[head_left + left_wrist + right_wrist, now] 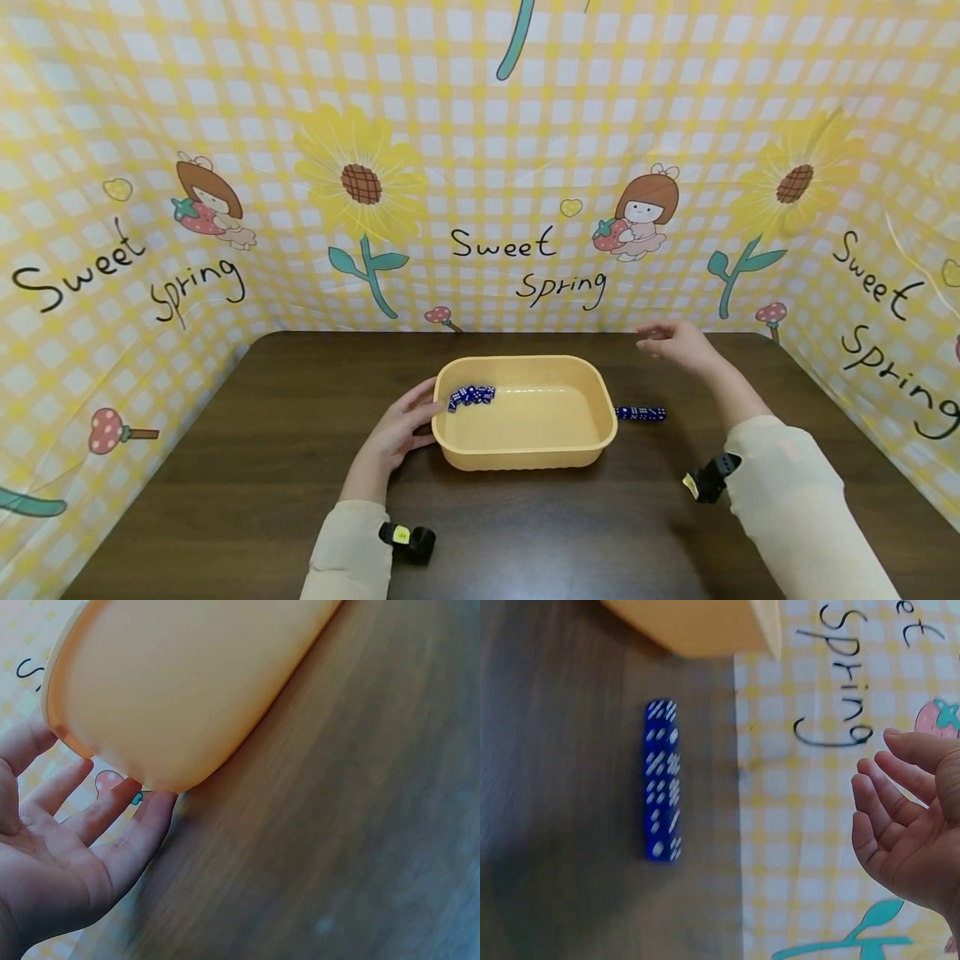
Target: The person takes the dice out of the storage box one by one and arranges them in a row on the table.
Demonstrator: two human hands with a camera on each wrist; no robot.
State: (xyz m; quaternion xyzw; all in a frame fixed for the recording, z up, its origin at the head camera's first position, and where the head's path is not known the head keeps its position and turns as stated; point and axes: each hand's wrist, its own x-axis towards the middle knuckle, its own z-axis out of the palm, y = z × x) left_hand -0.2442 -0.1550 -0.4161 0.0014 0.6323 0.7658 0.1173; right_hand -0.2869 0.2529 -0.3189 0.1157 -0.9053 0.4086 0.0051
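Observation:
A yellow plastic basin (pixel 525 460) stands on the dark table, with several blue dice (pixel 472 396) with white pips clustered at its left end inside. My left hand (pixel 405 422) touches the basin's left end; in the left wrist view, its spread fingertips meet the outer wall and rim. To the right of the basin lies a straight row of blue dice (pixel 661 780), set side by side on the table. Behind and right of that row my right hand (pixel 678 343) is raised, holding nothing, its fingers loosely bent in the right wrist view.
The brown wooden table (pixel 247 467) reaches back to a yellow checked cloth (pixel 480 167) printed with flowers and lettering, which also rises at both sides. A small black camera (pixel 411 542) is strapped at the left wrist, and another black camera (pixel 708 479) at the right.

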